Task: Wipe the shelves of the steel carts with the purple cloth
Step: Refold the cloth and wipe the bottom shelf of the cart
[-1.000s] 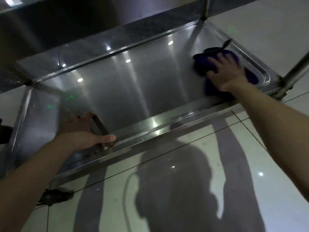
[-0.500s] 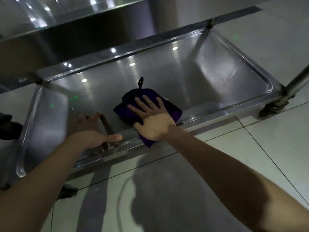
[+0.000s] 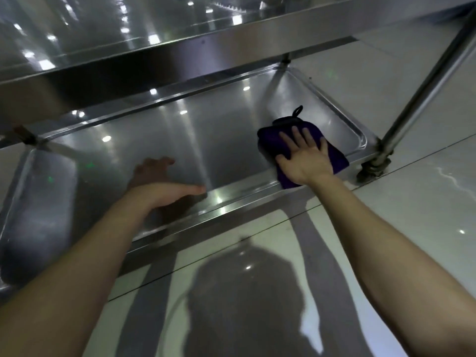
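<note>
Bottom shelf [image 3: 206, 140] wipe judged in hand. Purple cloth [image 3: 269, 140] pressed flat at shelf's right end under spread right hand [image 3: 305, 161]. Left hand [image 3: 164, 193] open, rested on front rim. Next: leftward sweep likely needed, pressure kept even.

The cloth [image 3: 273, 141] lies on the lower shelf [image 3: 180, 140], at its right end, beneath the upper shelf [image 3: 128, 29].

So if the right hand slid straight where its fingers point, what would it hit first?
Probably the raised far rim of the lower steel cart shelf. The right hand lies flat on the folded purple cloth, and only bare shelf shows ahead, though depth is hard to judge.
</note>
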The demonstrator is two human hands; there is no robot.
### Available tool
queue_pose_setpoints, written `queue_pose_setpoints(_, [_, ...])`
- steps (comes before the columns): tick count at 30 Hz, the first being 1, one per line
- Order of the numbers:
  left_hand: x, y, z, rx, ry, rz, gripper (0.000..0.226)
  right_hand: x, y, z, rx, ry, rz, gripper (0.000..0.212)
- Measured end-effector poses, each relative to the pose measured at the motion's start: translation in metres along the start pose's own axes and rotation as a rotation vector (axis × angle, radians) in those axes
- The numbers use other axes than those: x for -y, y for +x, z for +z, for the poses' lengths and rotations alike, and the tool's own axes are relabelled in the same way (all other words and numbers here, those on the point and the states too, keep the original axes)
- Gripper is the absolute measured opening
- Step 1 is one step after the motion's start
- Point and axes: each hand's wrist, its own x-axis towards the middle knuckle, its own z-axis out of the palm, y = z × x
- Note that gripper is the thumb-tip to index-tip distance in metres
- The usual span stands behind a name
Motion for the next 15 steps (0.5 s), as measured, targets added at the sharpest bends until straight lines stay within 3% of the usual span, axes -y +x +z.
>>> queue_pose_setpoints(5, [-0.091, 0.017, 0.034, 0.060, 0.128, 0.160, 0.137, 0.002, -0.004, 0.002, 0.000, 0.003, -0.016, 0.077])
queue_pose_setpoints(12, [-0.103, 0.025, 0.038, 0.043, 0.272, 0.166, 0.132, -0.076, 0.025, -0.013, 0.080, 0.054, -0.276, 0.065])
queue_pose_setpoints(15, [-0.103, 0.028, 0.041, 0.035, 0.283, 0.178, 0.128, -0.111, 0.060, -0.024, 0.031, 0.028, -0.154, 0.062])
